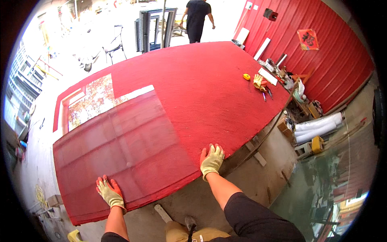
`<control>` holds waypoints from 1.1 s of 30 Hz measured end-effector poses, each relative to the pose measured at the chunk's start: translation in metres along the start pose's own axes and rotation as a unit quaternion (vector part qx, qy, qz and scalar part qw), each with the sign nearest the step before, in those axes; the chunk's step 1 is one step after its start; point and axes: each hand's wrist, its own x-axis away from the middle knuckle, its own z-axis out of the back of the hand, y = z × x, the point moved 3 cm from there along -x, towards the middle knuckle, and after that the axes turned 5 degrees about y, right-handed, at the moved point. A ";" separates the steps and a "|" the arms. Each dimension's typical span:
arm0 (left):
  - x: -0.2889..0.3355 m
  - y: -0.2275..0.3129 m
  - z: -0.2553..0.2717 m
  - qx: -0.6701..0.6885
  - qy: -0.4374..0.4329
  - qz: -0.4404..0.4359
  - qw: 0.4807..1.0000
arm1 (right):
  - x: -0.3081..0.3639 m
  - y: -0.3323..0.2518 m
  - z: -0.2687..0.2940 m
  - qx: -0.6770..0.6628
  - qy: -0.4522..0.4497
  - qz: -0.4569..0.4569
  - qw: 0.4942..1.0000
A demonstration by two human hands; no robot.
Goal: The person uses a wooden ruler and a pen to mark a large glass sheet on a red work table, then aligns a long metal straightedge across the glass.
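Note:
A large work table covered in red cloth (pixel 193 76) fills the middle of the view. On its left part lies a flat glass sheet (pixel 121 137), with faint dark bars showing across it like reflections. My left hand (pixel 111 194), in a cream-yellow glove with orange-red fingers, lies flat on the sheet near its front edge, fingers spread. Similarly gloved, my right hand (pixel 212 162) rests open at the table's front edge, just beside the sheet's right front corner; whether it touches the glass I cannot tell. Neither hand grips anything.
On the table's right lie a yellow tape measure (pixel 246 76) and spare gloves (pixel 259 82). White rolls (pixel 318 128) and a large glass pane (pixel 322 181) stand lower right. Dark frames (pixel 155 30), a chair (pixel 116 43) and a walking person (pixel 198 20) are beyond the table.

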 end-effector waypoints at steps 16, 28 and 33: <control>-0.012 -0.001 -0.005 0.009 0.012 -0.007 1.000 | 0.004 -0.005 -0.007 0.064 -0.011 0.030 0.997; -0.015 -0.008 -0.009 0.011 0.043 -0.023 0.999 | 0.010 0.000 -0.020 0.040 0.024 0.048 0.998; -0.015 -0.008 -0.010 0.004 0.045 -0.022 0.999 | 0.011 0.000 -0.022 0.035 0.011 0.039 0.999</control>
